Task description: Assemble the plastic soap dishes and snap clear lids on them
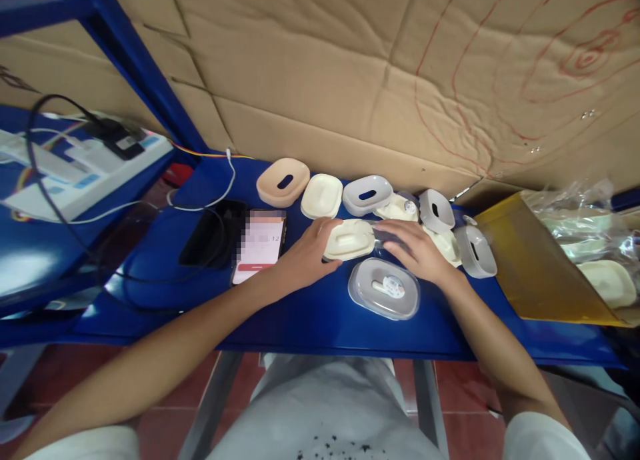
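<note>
1. So the left hand (313, 250) is holding a cream, rounded-rectangular moulded piece (349, 239) over the middle of the counter (300, 327), which is looking glossy and blue. Its grip is clamping the piece's left end, thumb lying along the near side.
2. The right hand (417, 247) is resting right by the piece's other end, fingers curving over something clear and shiny. Honestly can't tell if that grip is closing on anything.
3. A see-through, rounded plastic pack with grey contents (384, 290) is lying flat just nearer the person, showing a round printed sticker.
4. Along the back, a peach, soft-cornered box with a dark oblong slot (283, 182) is sitting beside a pale cream, rounded-square piece (323, 197), and a shiny light-grey slotted box (369, 195) is following.
5. Further right, an amber-brown, open-topped box (520, 267) is holding crinkly clear plastic (590, 207).
6. Behind everything, creased brown cardboard (300, 80) is standing, wearing curvy red lines on its right part.
</note>
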Tool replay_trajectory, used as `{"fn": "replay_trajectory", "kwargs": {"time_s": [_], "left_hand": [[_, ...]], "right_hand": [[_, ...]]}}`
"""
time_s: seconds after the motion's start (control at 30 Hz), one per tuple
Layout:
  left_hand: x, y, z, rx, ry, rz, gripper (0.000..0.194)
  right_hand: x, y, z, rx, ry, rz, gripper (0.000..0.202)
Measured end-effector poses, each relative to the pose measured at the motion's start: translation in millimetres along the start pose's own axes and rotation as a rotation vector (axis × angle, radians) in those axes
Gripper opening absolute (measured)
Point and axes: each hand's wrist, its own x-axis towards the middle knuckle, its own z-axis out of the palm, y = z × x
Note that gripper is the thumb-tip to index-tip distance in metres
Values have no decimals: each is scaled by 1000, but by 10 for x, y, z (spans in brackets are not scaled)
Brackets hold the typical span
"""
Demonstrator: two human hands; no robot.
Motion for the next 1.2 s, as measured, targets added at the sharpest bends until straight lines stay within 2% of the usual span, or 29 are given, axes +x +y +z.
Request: {"fn": "replay_trajectory", "kwargs": {"time_s": [0.2, 0.4, 0.5, 0.67, 0.73, 0.8, 0.87, 0.93, 1.03, 1.2], "left_hand": [[-2, -47, -11, -20, -27, -9, 95], [1, -19, -38, 29, -47, -40, 95], [1, 2, -36, 61, -37, -59, 93], [-6, 27, -46, 135, -12, -54, 78], [-9, 35, -56, 150, 3, -53, 72], [-6, 46, -70, 142, 32, -49, 64], [3, 63, -95, 117, 72, -35, 51], [20, 80, -136, 86, 116, -38, 39], [60, 100, -229, 56, 191, -59, 27], [124, 100, -361, 7, 375, -11, 19]], "right_hand": [[347, -151, 104, 54, -152, -120, 39], [410, -132, 181, 58, -191, -118, 43], [396, -71, 73, 13, -244, -73, 42], [304, 91, -287, -117, -335, 65, 29], [274, 165, -388, -230, -318, 169, 29], [288, 244, -417, -354, -248, 262, 32], [358, 325, -369, -415, -167, 286, 35], [477, 406, -265, -391, -135, 245, 43], [675, 503, -79, -306, -203, 175, 47], [826, 491, 113, -230, -264, 117, 32]]}}
